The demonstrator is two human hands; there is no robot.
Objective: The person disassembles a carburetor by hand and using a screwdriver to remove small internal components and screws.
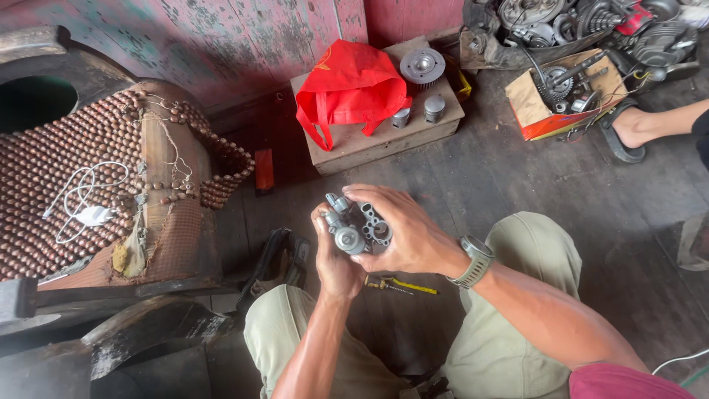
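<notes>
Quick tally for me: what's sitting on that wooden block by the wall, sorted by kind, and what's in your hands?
On the wooden block:
Red bag: 1
Round finned metal part: 1
Small metal cylinders: 2
Held by both the left hand and the right hand:
Grey metal engine part: 1
Total: 5

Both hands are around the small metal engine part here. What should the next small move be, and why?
Probably lower the metal part toward the lap before doing more. The left hand cups it from below and the right hand wraps over its top, in mid-air above the knees, with the yellow-handled screwdriver lying on the floor beneath, out of either hand.
</notes>
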